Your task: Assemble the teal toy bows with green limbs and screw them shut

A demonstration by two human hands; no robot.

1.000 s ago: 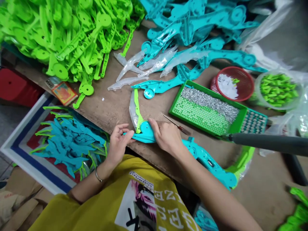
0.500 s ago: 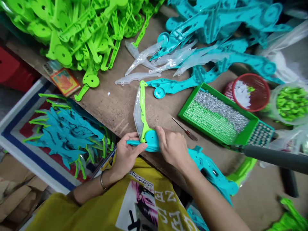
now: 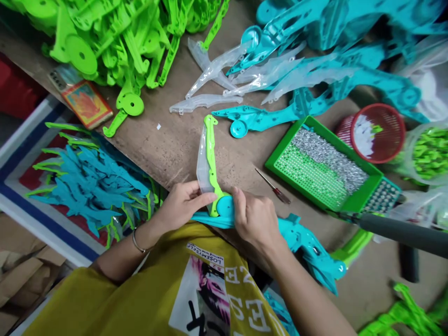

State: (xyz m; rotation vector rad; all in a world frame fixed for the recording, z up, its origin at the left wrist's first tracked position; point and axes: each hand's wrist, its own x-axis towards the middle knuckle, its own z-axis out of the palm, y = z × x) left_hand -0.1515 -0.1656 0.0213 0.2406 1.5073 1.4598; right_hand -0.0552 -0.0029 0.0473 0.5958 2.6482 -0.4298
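On my feed the left hand is stretched out, fingers pressed together, their tips against a clear plastic blade; whether it is actually gripping, I can't tell from here. The right hand curls over and pinches a teal plastic hub between thumb and fingers. A lime-green plastic arm rises from that hub along the blade, and the whole assembly sits just over the front edge of the wooden workbench, blade pointing away from the person. Right beside the right hand lies a red-handled screwdriver, then a green perforated tray loaded with silver studs. Farther up I've got a heap of lime-green parts, clear plastic pieces and a pile of teal parts, with a red basket off to the right.
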